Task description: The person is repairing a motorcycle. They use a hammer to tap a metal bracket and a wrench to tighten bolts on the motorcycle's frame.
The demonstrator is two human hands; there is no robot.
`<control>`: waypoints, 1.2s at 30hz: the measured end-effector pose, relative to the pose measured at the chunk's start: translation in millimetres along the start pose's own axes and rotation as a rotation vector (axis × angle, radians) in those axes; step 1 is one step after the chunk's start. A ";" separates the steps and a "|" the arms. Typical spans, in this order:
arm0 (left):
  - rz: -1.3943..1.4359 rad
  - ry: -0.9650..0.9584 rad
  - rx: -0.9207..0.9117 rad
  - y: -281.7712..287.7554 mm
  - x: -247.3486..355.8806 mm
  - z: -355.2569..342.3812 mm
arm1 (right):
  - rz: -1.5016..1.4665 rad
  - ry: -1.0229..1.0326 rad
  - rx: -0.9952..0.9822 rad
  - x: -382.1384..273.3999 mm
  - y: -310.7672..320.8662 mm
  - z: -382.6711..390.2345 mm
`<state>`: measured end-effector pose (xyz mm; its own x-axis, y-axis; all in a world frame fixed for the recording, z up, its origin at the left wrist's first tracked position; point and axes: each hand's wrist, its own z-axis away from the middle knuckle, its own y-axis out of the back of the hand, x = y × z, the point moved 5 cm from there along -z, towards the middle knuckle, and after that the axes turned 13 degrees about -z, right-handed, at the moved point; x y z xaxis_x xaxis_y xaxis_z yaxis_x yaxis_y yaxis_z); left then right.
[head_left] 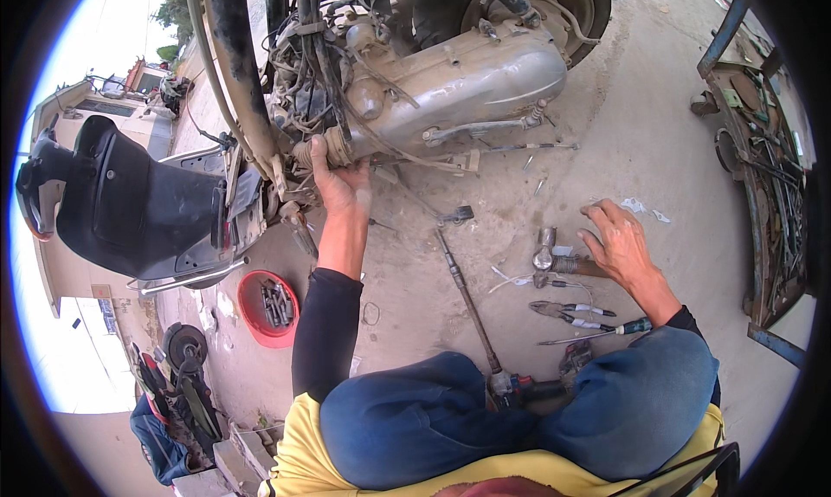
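In front of me stands a partly stripped scooter with a dusty silver engine casing [480, 77]. My left hand [344, 190] grips a dirty ribbed hose [338, 148] at the casing's lower left, thumb on top. Its other fingers pass underneath and are partly hidden. Cables and thin hoses [303, 73] hang just above that hand. My right hand [625, 248] is held out over the ground with loosely spread fingers and nothing in them. Below its fingertips lies a hammer [545, 253], whose handle runs toward the hand. Pliers [563, 310] and a screwdriver [634, 326] lie closer to my knee.
A power tool [506, 386] with a long extension bar [463, 293] lies between my knees. Left of my forearm sits a red bowl [243, 311] of metal sockets. Farther left is a black scooter seat [130, 194]. A metal rack [744, 133] of tools stands at right.
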<state>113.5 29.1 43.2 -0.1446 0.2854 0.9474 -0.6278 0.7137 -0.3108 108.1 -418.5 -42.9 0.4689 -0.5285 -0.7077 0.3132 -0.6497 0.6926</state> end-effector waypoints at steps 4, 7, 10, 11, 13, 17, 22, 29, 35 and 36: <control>0.012 -0.004 -0.032 3.1 -1.8 -3.0 | -0.082 0.053 0.111 -58.8 44.1 -76.1; 0.006 -0.008 -0.024 8.5 2.1 -1.7 | 0.014 0.138 0.170 -97.4 58.4 -120.2; -0.011 0.013 0.006 13.1 0.2 -1.6 | 0.307 0.237 0.105 -107.5 52.3 -151.2; -0.016 0.008 0.004 11.4 -1.7 -1.4 | 0.360 0.227 0.051 -99.8 51.7 -158.3; -0.036 -0.009 0.019 17.1 -0.2 -1.5 | 0.451 0.208 -0.035 -104.4 47.3 -172.4; -0.030 -0.009 0.049 14.4 -1.0 1.7 | 0.681 0.204 -0.111 -112.1 39.0 -187.4; -0.090 -0.026 0.013 22.6 -2.4 -4.1 | 0.876 0.329 -0.257 -101.0 22.8 -186.8; -0.109 -0.032 0.028 21.2 4.5 1.3 | 0.741 -0.088 -0.328 -77.3 3.5 -159.4; -0.086 -0.039 -0.020 22.8 1.5 -4.0 | 0.326 -0.334 -0.158 -45.1 -17.3 -152.3; -0.075 -0.036 -0.032 21.1 0.2 -4.1 | 0.279 -0.374 -0.160 -33.5 -15.7 -153.0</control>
<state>103.3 46.8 36.6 -0.1258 0.2075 0.9701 -0.6134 0.7523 -0.2404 213.8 -306.9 -8.8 0.2334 -0.8496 -0.4730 0.3548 -0.3785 0.8549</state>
